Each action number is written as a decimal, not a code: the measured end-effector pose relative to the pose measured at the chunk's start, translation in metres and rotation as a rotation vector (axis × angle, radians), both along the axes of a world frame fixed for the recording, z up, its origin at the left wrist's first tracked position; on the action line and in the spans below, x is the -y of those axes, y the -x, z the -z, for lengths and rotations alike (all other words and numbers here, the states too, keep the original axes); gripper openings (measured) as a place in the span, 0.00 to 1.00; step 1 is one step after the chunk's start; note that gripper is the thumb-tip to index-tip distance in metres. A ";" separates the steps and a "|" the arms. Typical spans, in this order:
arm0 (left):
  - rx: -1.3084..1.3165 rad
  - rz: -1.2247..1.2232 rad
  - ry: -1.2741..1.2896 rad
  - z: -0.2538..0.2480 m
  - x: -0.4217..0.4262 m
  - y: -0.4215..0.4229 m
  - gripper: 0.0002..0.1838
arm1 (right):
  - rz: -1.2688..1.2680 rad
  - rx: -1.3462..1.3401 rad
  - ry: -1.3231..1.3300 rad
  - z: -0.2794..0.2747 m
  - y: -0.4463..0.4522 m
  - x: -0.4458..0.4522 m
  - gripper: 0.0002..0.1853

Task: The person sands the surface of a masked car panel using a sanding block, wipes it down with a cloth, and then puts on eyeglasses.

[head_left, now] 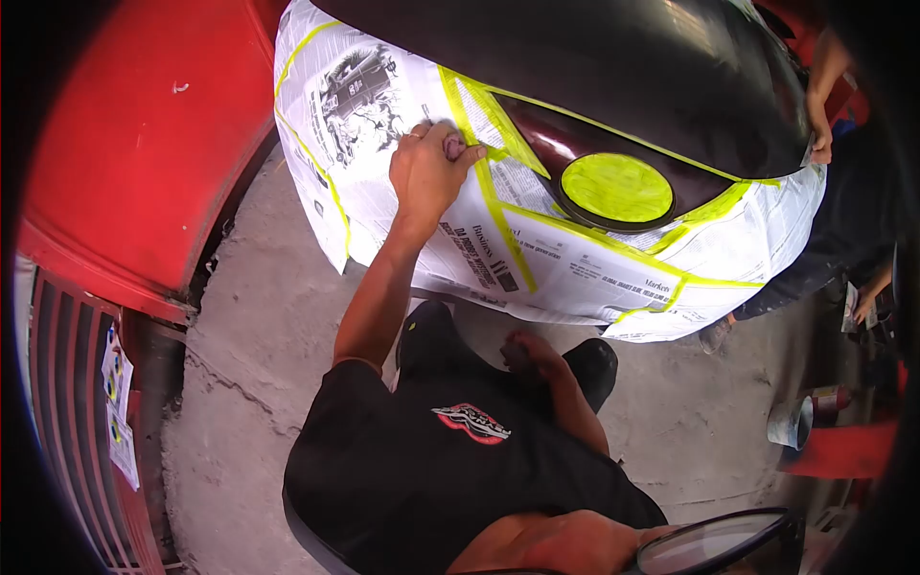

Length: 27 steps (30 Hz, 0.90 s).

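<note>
A rounded panel is masked with newspaper (369,144) and yellow-green tape (505,225). Over the newspaper's upper left part, beside a tape strip, my left hand (429,172) is closed around a small pinkish thing that I cannot make out, its thumb by the tape. To the right sits a dark, glossy lamp-shaped area (537,129) with a yellow-taped oval (616,188). My right hand (529,353) hangs low below the panel's edge, in shadow, its fingers curled; what it holds, if anything, is hidden.
A red panel (144,125) stands at the left, above a slatted grille (81,383). Another person's hand (819,129) touches the black panel's (632,72) right end. Behind it is a person's dark clothing (843,211). A pale container (790,424) stands at the lower right.
</note>
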State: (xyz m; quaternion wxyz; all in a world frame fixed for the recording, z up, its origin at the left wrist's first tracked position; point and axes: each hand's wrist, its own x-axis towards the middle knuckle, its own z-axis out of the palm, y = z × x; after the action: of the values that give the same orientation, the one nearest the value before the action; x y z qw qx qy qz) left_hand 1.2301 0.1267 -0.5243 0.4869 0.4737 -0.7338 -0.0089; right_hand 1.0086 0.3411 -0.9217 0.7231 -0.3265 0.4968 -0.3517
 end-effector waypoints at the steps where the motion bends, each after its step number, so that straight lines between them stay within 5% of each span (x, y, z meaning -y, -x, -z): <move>1: -0.007 0.006 -0.008 0.000 0.000 -0.001 0.20 | 0.020 0.002 0.013 -0.003 0.001 -0.001 0.17; 3: 0.065 0.012 -0.028 -0.005 0.002 -0.005 0.21 | 0.048 -0.007 0.026 0.013 0.008 -0.005 0.17; 5: 0.061 0.048 -0.057 -0.006 0.000 -0.008 0.21 | -0.066 -0.084 0.405 0.076 0.022 -0.003 0.17; 8: 0.076 0.031 -0.077 0.001 0.002 -0.006 0.22 | 0.025 -0.134 0.093 0.063 0.010 0.005 0.17; 11: 0.059 0.026 -0.100 0.003 0.003 -0.005 0.23 | -0.045 -0.094 0.265 0.086 0.014 0.002 0.16; 15: 0.073 -0.019 -0.126 0.005 0.000 0.001 0.24 | -0.011 -0.072 0.198 0.041 0.001 0.005 0.15; 18: 0.097 -0.066 -0.168 0.005 -0.001 0.004 0.26 | -0.142 0.084 0.389 0.034 0.001 0.012 0.15; 20: 0.113 -0.088 -0.184 0.005 -0.002 0.006 0.26 | -0.038 -0.001 -0.028 0.005 -0.010 0.014 0.15; 24: 0.127 -0.120 -0.190 0.000 -0.005 0.010 0.27 | -0.071 0.009 0.100 -0.004 -0.011 0.013 0.15; 27: 0.147 -0.162 -0.193 -0.004 -0.010 0.012 0.26 | -0.035 0.147 -0.074 -0.029 -0.018 0.012 0.15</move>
State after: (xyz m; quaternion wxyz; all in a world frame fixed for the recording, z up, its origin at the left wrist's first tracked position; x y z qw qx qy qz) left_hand 1.2182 0.1367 -0.5205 0.3830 0.5753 -0.7227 -0.0056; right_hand 1.0262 0.3293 -0.8929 0.7753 -0.2812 0.4493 -0.3436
